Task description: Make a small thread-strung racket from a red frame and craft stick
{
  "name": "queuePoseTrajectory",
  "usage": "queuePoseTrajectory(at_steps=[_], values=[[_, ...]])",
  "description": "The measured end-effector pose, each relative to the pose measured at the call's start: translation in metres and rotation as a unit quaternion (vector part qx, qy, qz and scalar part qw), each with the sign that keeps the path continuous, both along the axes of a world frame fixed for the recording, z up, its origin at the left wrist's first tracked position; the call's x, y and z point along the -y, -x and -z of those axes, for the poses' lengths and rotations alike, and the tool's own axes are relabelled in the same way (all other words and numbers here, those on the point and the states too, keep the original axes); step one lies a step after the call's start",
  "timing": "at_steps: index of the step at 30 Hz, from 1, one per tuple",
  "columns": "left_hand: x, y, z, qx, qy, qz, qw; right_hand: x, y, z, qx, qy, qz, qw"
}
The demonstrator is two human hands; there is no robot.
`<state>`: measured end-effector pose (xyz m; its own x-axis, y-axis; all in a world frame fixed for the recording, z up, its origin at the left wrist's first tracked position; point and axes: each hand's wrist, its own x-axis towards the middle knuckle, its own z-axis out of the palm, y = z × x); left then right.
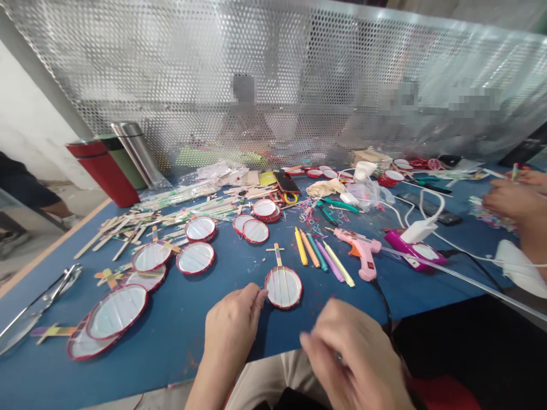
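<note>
On the blue table before me lies a round white disc with a red rim [283, 288], pale lines running across its face. A small cross of craft sticks [277, 254], one partly coloured, stands out from its far edge. My left hand [234, 319] is closed, thumb and fingertips at the disc's left rim. Just right of the disc, over the table's near edge, my right hand [356, 350] is curled closed, slightly blurred; whatever its fingers hold is hidden. Beyond the disc lie several coloured sticks [320, 256], shaped like pens or glue sticks, and a pink glue gun [361, 249].
Similar red-rimmed discs [117, 311] and loose craft sticks [123, 228] cover the left side. Scissors [55, 290], a red bottle [102, 171], green-handled pliers [329, 212] and a purple power strip [414, 253] with cables lie around. Another person's hands [513, 196] are at far right.
</note>
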<state>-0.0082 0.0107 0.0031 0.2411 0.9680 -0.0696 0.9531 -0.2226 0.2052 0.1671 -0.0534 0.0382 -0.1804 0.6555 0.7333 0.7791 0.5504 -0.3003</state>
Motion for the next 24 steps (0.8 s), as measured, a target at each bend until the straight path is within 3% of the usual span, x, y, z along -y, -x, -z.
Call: queuePoseTrajectory(at_steps=[4, 9, 14, 19, 24], values=[[-0.001, 0.000, 0.001, -0.005, -0.007, 0.001, 1.000, -0.035, -0.008, 0.029, -0.057, 0.030, 0.071, 0.995], [0.000, -0.002, -0.002, 0.017, 0.003, -0.010, 1.000, -0.043, -0.019, 0.052, -0.074, 0.147, 0.106, 0.981], [0.002, -0.005, -0.010, 0.093, 0.033, -0.053, 0.994, -0.040, -0.017, 0.053, -0.018, 0.157, 0.114, 0.981], [0.000, -0.006, -0.014, 0.069, 0.048, -0.035, 0.996, -0.043, -0.014, 0.052, 0.073, 0.139, 0.132, 0.979], [0.000, -0.008, -0.014, 0.048, 0.035, -0.036, 0.998, -0.043, -0.013, 0.051, 0.104, 0.146, 0.129, 0.975]])
